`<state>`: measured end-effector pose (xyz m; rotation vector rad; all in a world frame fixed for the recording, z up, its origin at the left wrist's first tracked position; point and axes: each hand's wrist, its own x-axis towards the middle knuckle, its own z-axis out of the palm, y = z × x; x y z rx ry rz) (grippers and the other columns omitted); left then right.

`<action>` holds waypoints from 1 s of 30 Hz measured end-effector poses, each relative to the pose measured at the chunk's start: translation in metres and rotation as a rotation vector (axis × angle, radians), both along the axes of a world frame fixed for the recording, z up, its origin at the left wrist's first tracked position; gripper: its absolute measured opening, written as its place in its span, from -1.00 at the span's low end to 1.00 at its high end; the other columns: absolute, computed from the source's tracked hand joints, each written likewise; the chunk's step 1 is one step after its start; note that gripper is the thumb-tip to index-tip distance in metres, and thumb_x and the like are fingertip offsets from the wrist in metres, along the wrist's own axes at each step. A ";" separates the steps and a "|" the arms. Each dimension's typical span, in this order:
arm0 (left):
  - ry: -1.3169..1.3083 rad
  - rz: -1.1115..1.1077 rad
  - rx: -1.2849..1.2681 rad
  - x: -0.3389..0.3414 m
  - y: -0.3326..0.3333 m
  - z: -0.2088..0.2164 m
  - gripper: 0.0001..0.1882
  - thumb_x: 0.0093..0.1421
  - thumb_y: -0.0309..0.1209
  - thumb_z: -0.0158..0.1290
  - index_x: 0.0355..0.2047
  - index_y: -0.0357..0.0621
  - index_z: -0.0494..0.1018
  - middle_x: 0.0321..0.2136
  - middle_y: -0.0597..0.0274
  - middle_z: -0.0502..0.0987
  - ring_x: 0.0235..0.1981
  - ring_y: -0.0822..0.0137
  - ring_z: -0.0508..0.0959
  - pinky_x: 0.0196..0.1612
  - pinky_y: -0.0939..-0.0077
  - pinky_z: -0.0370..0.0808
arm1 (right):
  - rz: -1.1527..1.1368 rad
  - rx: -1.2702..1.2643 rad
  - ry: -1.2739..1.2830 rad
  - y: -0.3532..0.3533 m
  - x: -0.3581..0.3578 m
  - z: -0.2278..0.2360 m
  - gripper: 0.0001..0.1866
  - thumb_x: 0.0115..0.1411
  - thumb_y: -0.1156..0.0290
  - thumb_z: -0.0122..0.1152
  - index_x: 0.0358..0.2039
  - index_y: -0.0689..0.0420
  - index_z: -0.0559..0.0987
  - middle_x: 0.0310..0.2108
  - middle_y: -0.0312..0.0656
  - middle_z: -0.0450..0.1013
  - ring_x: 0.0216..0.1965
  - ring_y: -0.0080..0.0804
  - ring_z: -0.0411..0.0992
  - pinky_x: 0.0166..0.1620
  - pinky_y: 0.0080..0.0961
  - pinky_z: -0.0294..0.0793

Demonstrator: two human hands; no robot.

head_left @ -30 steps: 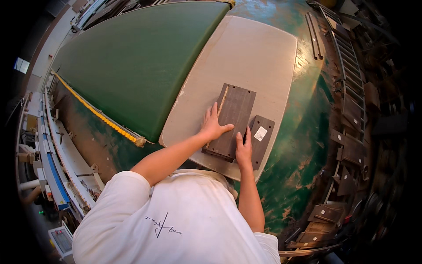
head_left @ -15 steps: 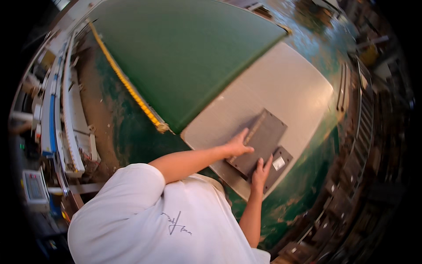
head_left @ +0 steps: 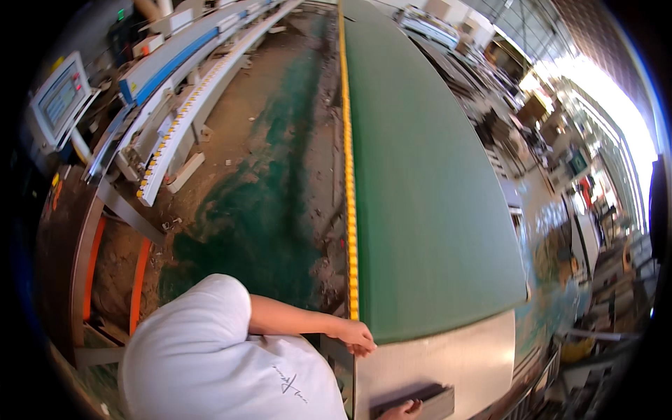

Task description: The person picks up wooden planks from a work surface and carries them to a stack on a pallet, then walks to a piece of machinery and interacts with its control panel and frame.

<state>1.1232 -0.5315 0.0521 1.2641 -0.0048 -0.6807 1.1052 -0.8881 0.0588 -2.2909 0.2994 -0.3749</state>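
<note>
Left hand [head_left: 359, 338]: fingers loosely bent, palm turned down; I see nothing in it, but the underside is hidden, so whether it holds anything I cannot tell.
Right hand [head_left: 404, 411]: at five o'clock from the left, cut by the lower edge; fingers lie at the dark panels, hold and spread not determinable.
Dark panels [head_left: 440, 404]: stacked, between four and five o'clock from the left hand, resting on the tabletop, partly out of view.
Pale tabletop [head_left: 479, 353]: smooth, from three to five o'clock, adjoining the belt's near end.
Green belt [head_left: 427, 196]: wide and bare along its middle, toward one o'clock.
Yellow strip [head_left: 348, 175]: toward twelve, along the belt's left edge.
White rail [head_left: 185, 115]: yellow-toothed, toward eleven.
Control panel [head_left: 61, 98]: screen lit, toward ten.
</note>
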 end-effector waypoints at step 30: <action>0.901 1.041 1.308 -0.202 0.763 -0.214 -0.51 -0.05 -0.17 0.32 -0.09 -0.04 0.63 -0.17 -0.09 0.65 -0.10 -0.05 0.64 0.02 0.17 0.55 | 1.198 -0.663 -0.016 1.004 0.385 -0.051 0.01 0.11 0.18 0.32 0.48 0.10 0.01 0.47 0.14 -0.08 0.48 0.13 -0.11 0.43 0.18 -0.11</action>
